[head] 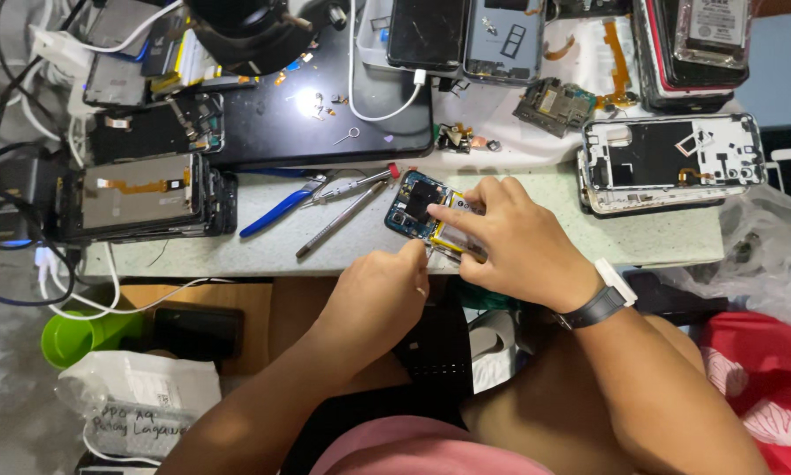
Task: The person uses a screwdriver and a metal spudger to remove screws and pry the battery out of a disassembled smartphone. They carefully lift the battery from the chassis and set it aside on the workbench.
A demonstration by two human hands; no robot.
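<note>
1. the right hand (523, 242) lay over the opened phone (423, 211), its forefinger stretched along the yellow-edged battery (452, 236) and pressing on it, the other fingers curled down at the phone's near edge; it steadied the phone rather than lifted it.
2. the left hand (378, 295) was clenched in a pinch, thumb and forefinger closed on something thin at the phone's lower edge; what it held was too small to tell, perhaps a fine tool or pick.
3. the opened phone sat back-off near the front edge of the pale worktop (659, 242), its dark board and camera end pointing away from the person, just beside both hands.
4. judged from this, the step in hand was work at the battery's near edge, one hand bracing while the other probed or pried.
5. the next move would call for a slight, controlled lever at that edge, with the brace kept firm, since the battery should not be bent or pierced.
6. close to the left lay blue-handled pliers (281, 208) and a slim screwdriver (338, 220); a bare white phone frame (668, 163) rested to the right, and stacked phone bodies (140, 195) to the far left.
</note>
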